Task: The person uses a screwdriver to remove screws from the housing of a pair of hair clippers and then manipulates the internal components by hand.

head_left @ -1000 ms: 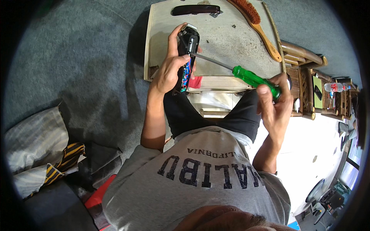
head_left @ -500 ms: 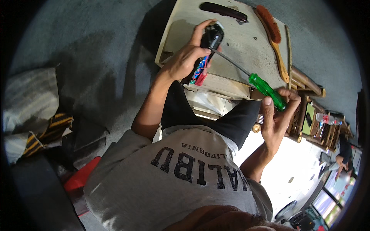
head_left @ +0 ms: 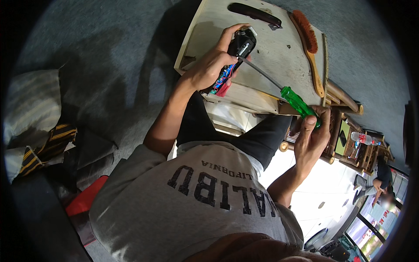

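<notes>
My left hand (head_left: pixel 208 67) grips an opened black hair clipper (head_left: pixel 242 43) with blue and red wiring showing along its body and a small red piece by its lower end. My right hand (head_left: pixel 313 131) is closed around the green handle of a screwdriver (head_left: pixel 295 101); the long shaft reaches up-left to the clipper beside my left thumb, where the exact contact of its tip is unclear. A dark oblong casing (head_left: pixel 254 14) and a wooden-handled bristle brush (head_left: pixel 313 61) lie on the pale wooden table (head_left: pixel 205 26) beyond my hands.
Bamboo furniture (head_left: pixel 345 105) at the right bears a green pad, a dark phone (head_left: pixel 342 139) and a plastic bottle (head_left: pixel 362 139). A person (head_left: pixel 380 177) is farther back at the right, near a window. Striped cushions (head_left: pixel 32 109) and fabric are at the left; my lap is below the table.
The view has turned, so table and hands sit farther right. Another person has come into view. My right fingers have curled more closely round the handle; the screwdriver stays against the clipper.
</notes>
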Available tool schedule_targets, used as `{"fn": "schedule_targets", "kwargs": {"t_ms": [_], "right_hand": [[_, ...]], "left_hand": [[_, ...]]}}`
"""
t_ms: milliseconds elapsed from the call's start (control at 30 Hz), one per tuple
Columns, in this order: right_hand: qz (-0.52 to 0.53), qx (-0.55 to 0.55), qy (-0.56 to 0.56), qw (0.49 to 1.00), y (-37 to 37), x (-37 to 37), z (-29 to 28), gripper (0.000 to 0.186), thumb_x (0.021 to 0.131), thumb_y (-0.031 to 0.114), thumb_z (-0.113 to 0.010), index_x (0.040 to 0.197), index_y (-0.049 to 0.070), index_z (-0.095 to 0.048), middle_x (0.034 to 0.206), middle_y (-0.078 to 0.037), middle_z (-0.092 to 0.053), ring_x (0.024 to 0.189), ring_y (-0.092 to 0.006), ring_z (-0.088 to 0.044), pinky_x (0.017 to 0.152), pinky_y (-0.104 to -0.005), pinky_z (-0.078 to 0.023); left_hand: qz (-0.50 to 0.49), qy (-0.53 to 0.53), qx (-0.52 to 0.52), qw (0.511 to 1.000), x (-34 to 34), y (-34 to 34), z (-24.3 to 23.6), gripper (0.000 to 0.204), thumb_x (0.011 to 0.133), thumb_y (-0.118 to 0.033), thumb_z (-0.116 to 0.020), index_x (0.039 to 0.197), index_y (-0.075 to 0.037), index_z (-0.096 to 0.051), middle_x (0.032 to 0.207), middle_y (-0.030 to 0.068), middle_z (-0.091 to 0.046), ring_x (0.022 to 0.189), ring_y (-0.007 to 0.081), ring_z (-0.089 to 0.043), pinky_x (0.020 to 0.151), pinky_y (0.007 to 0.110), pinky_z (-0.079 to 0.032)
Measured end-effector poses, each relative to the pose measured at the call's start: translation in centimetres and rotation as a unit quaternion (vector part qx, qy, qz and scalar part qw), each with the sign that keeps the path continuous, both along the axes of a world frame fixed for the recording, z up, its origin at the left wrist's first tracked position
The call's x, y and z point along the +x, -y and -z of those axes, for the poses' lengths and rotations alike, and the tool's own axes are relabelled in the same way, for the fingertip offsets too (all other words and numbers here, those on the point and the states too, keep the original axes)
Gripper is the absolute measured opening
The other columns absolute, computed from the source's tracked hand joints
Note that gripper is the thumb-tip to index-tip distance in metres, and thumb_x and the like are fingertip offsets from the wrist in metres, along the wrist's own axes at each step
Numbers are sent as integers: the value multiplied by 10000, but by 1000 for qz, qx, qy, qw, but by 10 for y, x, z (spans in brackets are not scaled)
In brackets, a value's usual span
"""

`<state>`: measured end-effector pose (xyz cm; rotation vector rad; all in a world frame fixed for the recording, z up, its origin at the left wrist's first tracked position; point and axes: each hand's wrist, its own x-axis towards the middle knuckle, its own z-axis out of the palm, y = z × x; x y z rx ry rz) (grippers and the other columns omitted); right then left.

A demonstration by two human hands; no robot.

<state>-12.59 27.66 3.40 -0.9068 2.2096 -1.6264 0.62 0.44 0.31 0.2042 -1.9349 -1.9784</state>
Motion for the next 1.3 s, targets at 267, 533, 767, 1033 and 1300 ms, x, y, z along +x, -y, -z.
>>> {"fn": "schedule_targets", "kwargs": {"t_ms": [267, 533, 767, 1033, 1300], "right_hand": [[58, 39, -81, 994, 3, 9, 0, 474, 961, 410, -817, 869, -2, -600, 672, -17, -550, 613, -99, -447, 588, -260, -375], [22, 74, -41, 996, 6, 17, -16, 350, 954, 295, -834, 948, -28, -700, 668, -38, -603, 639, -82, -521, 588, -259, -421], [-42, 49, -267, 962, 13, 8, -24, 273, 940, 236, -830, 1028, 17, -692, 813, -141, -757, 645, -249, -740, 556, -339, -540], [-84, 105, -82, 987, 13, 11, -23, 325, 1010, 297, -754, 1028, -25, -714, 604, -143, -651, 482, -217, -629, 494, -370, -451], [-12, -20, -91, 996, 11, 15, -6, 235, 915, 141, -815, 1073, -17, -743, 774, -94, -748, 607, -101, -659, 557, -266, -494]], "left_hand": [[-18, -15, -79, 997, -5, 2, 6, 894, 853, -38, -461, 1682, -170, -151, 1158, 196, -636, 679, 138, -589, 605, 301, -563], [-24, -17, -60, 998, -5, -2, 1, 872, 896, 74, -527, 1659, -115, -149, 1096, 118, -647, 713, 106, -607, 658, 288, -545], [-62, -10, -89, 994, -7, -9, 1, 826, 910, 82, -568, 1618, -85, -175, 1059, 122, -653, 692, 109, -606, 622, 285, -545], [-77, -76, -53, 993, -9, -7, 6, 849, 873, 114, -527, 1606, -128, -172, 1078, 168, -623, 594, 135, -600, 517, 282, -544], [-68, -68, 101, 990, -3, 0, -5, 741, 890, 29, -572, 1548, -119, -267, 1099, 218, -589, 656, 178, -605, 426, 298, -539]]}}
